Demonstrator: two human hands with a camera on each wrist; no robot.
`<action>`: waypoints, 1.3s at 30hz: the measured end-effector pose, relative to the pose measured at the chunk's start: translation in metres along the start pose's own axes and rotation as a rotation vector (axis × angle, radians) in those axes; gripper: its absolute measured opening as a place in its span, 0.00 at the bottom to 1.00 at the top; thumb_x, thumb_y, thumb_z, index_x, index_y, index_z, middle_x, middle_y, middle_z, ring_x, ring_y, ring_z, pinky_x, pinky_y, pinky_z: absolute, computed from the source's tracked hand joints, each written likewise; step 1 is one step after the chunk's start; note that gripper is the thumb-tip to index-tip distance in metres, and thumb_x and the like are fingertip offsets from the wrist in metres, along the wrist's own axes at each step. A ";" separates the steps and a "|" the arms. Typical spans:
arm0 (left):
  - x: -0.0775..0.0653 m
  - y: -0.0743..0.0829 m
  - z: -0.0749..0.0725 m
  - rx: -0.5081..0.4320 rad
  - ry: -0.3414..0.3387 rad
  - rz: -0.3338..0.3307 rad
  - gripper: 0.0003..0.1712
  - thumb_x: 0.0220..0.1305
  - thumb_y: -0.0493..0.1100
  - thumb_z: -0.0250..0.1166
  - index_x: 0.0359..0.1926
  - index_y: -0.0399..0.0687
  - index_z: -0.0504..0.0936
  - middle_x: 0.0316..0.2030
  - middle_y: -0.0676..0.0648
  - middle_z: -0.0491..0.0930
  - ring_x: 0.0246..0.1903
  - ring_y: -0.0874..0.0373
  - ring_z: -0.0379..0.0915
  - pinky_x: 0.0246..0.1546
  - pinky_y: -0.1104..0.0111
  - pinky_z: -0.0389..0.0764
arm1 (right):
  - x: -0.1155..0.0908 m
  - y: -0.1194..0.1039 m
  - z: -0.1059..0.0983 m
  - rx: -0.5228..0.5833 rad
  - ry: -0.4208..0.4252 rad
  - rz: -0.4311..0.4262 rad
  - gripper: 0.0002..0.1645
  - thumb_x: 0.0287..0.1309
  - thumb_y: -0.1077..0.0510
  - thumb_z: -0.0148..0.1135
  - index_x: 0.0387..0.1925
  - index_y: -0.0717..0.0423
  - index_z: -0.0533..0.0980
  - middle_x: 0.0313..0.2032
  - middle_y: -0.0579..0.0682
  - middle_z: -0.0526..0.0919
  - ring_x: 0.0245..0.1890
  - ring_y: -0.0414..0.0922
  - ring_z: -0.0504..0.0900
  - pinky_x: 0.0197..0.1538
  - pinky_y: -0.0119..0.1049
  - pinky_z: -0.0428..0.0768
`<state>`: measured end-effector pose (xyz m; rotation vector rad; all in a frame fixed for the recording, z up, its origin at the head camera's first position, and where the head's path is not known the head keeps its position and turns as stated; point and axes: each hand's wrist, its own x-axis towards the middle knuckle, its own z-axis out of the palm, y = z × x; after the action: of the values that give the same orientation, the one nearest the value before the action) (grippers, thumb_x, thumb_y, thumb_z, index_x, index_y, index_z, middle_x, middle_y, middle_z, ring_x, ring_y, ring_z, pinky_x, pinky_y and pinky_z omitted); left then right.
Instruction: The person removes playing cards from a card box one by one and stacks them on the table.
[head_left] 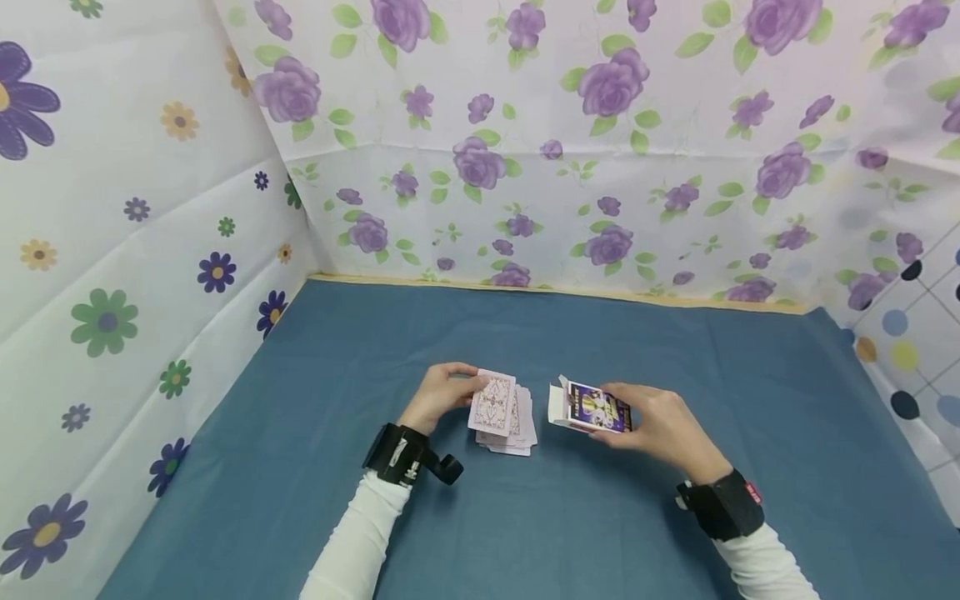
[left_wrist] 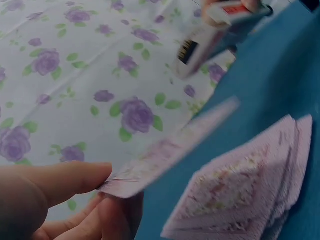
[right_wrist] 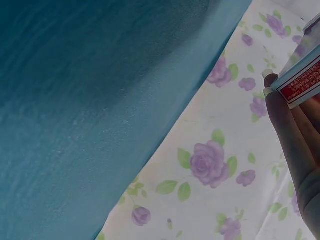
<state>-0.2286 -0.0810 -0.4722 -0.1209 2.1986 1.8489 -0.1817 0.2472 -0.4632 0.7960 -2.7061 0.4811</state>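
Note:
Between thumb and fingers, my left hand [head_left: 444,393] pinches a playing card [head_left: 492,402] with a patterned pink back. In the left wrist view that card [left_wrist: 165,152] tilts above the table, though whether more than one card is held I cannot tell. Below and right of it lies a loose, uneven pile of cards [head_left: 523,425], backs up. My right hand [head_left: 660,421] grips a purple card box [head_left: 600,408] from its right end. The box's white flap stands open toward the cards. In the right wrist view only a corner of the box [right_wrist: 302,82] shows.
A blue cloth [head_left: 480,525] covers the table. Its back edge meets a hanging white sheet with purple roses [head_left: 480,162]. Flower-patterned sheets [head_left: 105,321] hang on the left, and a dotted one [head_left: 903,354] on the right.

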 end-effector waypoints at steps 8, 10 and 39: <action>0.005 -0.008 0.011 0.207 0.081 0.038 0.11 0.57 0.38 0.71 0.38 0.34 0.82 0.30 0.41 0.86 0.23 0.63 0.78 0.28 0.71 0.78 | -0.002 0.002 0.000 0.007 -0.009 0.004 0.39 0.41 0.41 0.78 0.54 0.56 0.79 0.46 0.53 0.86 0.41 0.46 0.85 0.39 0.42 0.80; 0.005 -0.009 0.014 0.306 0.117 0.076 0.10 0.55 0.38 0.72 0.34 0.35 0.83 0.27 0.41 0.86 0.22 0.61 0.79 0.25 0.71 0.75 | -0.002 0.002 0.001 0.008 -0.017 0.006 0.39 0.41 0.41 0.77 0.54 0.56 0.79 0.46 0.53 0.86 0.41 0.46 0.85 0.39 0.41 0.80; -0.035 0.034 0.078 0.522 -0.113 0.414 0.11 0.54 0.40 0.70 0.18 0.43 0.84 0.22 0.52 0.75 0.26 0.61 0.61 0.29 0.72 0.61 | 0.005 -0.010 -0.002 0.016 0.025 -0.074 0.40 0.40 0.38 0.77 0.54 0.53 0.79 0.45 0.52 0.86 0.41 0.45 0.85 0.39 0.41 0.81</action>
<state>-0.1914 -0.0023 -0.4424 0.5609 2.6805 1.3308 -0.1798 0.2371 -0.4572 0.8845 -2.6424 0.4935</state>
